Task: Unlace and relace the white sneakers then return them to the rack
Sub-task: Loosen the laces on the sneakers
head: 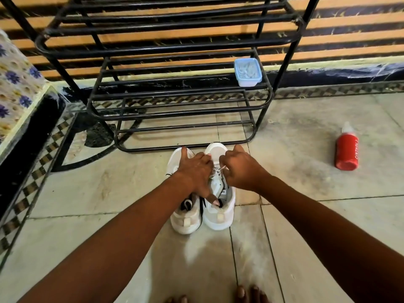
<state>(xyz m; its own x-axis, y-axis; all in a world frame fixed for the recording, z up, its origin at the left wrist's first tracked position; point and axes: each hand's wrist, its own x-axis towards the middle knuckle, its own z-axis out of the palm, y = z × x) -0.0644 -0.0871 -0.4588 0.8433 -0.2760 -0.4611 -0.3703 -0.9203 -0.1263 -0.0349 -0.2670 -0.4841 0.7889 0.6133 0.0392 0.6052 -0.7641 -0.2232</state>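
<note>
The sneakers (202, 193) stood side by side on the floor (295, 193), toes just at the rack's (175, 99) bottom rail. Your left hand (194, 171) lay spread across both, thumb at the right sneaker's collar. Your right hand (240, 171) was curled, pinching the lace (222, 169) over that sneaker. A tub (248, 72) sat on the rack; a red bottle (347, 148) lay well apart.

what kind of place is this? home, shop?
Most likely a home, near a wall or entry. A black metal shoe rack stands on a tiled floor, a patterned cloth covers furniture at the left, and a red bottle lies on the floor.
</note>
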